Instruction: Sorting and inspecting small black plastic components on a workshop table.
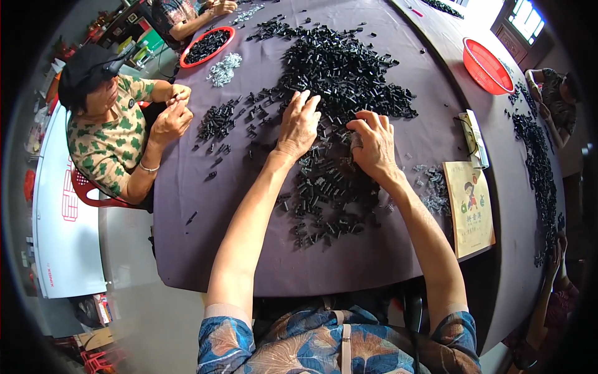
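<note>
Both my arms reach forward over the cloth-covered table. My left hand lies on the near edge of a big heap of small black plastic pieces, its fingers stretched out and a little apart. Beside it on the right, my right hand curves over the same heap, fingers bent and spread; a ring shows on it. Its fingertips are partly hidden among the pieces. Between my forearms spreads a looser pile of black pieces. Small clear or silvery parts lie next to my right forearm.
A yellow booklet and a pair of glasses lie at the right. Red baskets stand on the tables, the left one holding black pieces. A person in a black cap sits at my left, hands together. Others work farther off.
</note>
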Action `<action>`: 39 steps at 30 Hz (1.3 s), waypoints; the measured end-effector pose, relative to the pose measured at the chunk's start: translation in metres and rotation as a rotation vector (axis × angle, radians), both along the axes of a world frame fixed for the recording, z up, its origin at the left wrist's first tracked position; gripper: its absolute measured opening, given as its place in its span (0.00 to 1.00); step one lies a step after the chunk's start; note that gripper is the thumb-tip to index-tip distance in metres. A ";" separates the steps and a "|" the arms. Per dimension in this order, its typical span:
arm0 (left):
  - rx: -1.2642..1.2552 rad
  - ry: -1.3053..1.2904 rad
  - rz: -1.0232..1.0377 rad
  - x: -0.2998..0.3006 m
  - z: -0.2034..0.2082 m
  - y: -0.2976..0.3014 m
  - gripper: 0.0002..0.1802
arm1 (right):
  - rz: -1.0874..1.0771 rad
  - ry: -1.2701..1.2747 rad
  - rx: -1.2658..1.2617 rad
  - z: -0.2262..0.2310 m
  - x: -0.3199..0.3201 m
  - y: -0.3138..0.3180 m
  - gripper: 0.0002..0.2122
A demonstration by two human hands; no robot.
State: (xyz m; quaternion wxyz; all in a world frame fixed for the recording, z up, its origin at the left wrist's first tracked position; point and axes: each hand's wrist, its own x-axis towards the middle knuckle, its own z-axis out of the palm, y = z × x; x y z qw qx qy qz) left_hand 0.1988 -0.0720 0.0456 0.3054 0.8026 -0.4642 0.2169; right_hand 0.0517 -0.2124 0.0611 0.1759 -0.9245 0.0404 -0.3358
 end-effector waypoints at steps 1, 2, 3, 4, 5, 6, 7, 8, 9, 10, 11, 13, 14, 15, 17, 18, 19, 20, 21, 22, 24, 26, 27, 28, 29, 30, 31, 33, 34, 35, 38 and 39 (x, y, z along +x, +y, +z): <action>0.015 0.093 0.002 0.000 -0.001 -0.003 0.20 | -0.007 -0.022 -0.002 0.000 0.005 -0.002 0.16; 0.011 0.116 -0.008 0.001 -0.002 -0.005 0.21 | -0.029 -0.008 -0.022 -0.002 0.010 -0.004 0.16; 0.007 0.139 -0.017 0.002 -0.004 -0.007 0.22 | -0.029 -0.010 -0.021 -0.002 0.016 -0.006 0.16; 0.012 0.151 -0.014 0.003 -0.005 -0.009 0.23 | -0.056 -0.033 -0.062 -0.003 0.022 -0.007 0.16; 0.014 0.153 -0.015 0.003 -0.004 -0.011 0.23 | -0.085 -0.053 -0.104 -0.005 0.026 -0.009 0.16; 0.012 0.181 -0.012 0.003 -0.003 -0.013 0.23 | -0.108 0.001 -0.092 -0.008 0.031 -0.013 0.17; 0.009 0.209 -0.008 0.002 -0.002 -0.015 0.23 | -0.126 0.000 -0.096 -0.010 0.036 -0.014 0.18; -0.021 0.180 0.016 0.000 -0.002 -0.018 0.22 | -0.144 -0.002 -0.102 -0.012 0.040 -0.014 0.19; -0.021 0.182 0.016 -0.002 -0.001 -0.018 0.22 | -0.159 0.007 -0.143 -0.014 0.042 -0.014 0.21; 0.011 0.190 0.022 -0.004 -0.001 -0.018 0.22 | -0.105 0.038 -0.094 -0.015 0.044 -0.016 0.21; 0.043 0.197 0.032 -0.004 0.000 -0.016 0.22 | -0.047 0.068 -0.045 -0.013 0.047 -0.015 0.21; 0.028 0.195 -0.033 -0.006 0.001 -0.012 0.20 | 0.028 0.052 0.012 -0.011 0.047 -0.011 0.17; 0.010 0.220 -0.087 -0.008 0.002 -0.009 0.20 | 0.075 0.056 0.038 -0.009 0.045 -0.008 0.16; 0.012 0.199 -0.135 -0.011 0.002 -0.006 0.17 | 0.085 0.021 0.002 -0.008 0.041 -0.004 0.14; -0.014 0.216 -0.196 -0.021 0.005 0.003 0.16 | 0.223 0.002 0.047 -0.005 0.034 0.001 0.13; -0.017 0.229 -0.222 -0.025 0.008 0.009 0.15 | 0.286 0.035 0.075 -0.002 0.029 0.004 0.17; -0.011 0.224 -0.232 -0.031 0.010 0.015 0.15 | 0.311 0.053 0.075 -0.001 0.022 0.008 0.17; -0.010 0.222 -0.247 -0.038 0.011 0.019 0.15 | 0.332 0.075 0.071 -0.002 0.015 0.010 0.17; 0.040 0.218 -0.244 -0.046 0.016 0.024 0.16 | 0.333 0.056 0.035 -0.003 0.010 0.011 0.13; 0.055 0.200 -0.231 -0.052 0.013 0.028 0.17 | 0.348 0.075 0.036 -0.004 0.004 0.014 0.14; 0.140 0.149 -0.185 -0.063 0.010 0.041 0.20 | 0.326 0.098 -0.047 0.002 -0.012 0.025 0.19; 0.216 0.044 -0.108 -0.072 0.009 0.051 0.22 | 0.332 0.161 -0.107 0.003 -0.023 0.035 0.21; 0.240 0.050 -0.078 -0.076 0.008 0.055 0.23 | 0.337 0.192 -0.162 0.003 -0.027 0.038 0.23; 0.245 0.067 -0.047 -0.078 0.005 0.059 0.24 | 0.325 0.217 -0.189 0.002 -0.030 0.041 0.26; 0.255 0.059 -0.028 -0.080 0.005 0.062 0.24 | 0.295 0.232 -0.231 0.002 -0.031 0.042 0.27; 0.266 0.052 -0.010 -0.081 0.005 0.064 0.24 | 0.264 0.247 -0.272 0.001 -0.032 0.041 0.28; 0.268 0.055 -0.011 -0.083 0.005 0.066 0.24 | 0.236 0.256 -0.279 -0.001 -0.034 0.038 0.29; 0.267 0.069 -0.017 -0.089 0.007 0.068 0.24 | 0.183 0.240 -0.258 -0.003 -0.037 0.035 0.30; 0.265 0.083 -0.022 -0.091 0.008 0.068 0.24 | 0.182 0.286 -0.252 -0.003 -0.043 0.035 0.30; 0.265 0.084 -0.021 -0.094 0.008 0.070 0.24 | 0.183 0.332 -0.245 0.000 -0.050 0.038 0.31; 0.283 0.069 -0.041 -0.100 0.009 0.077 0.23 | 0.177 0.246 -0.253 -0.006 -0.063 0.044 0.32; 0.282 0.065 -0.044 -0.103 0.009 0.079 0.23 | 0.177 0.242 -0.238 -0.006 -0.067 0.045 0.32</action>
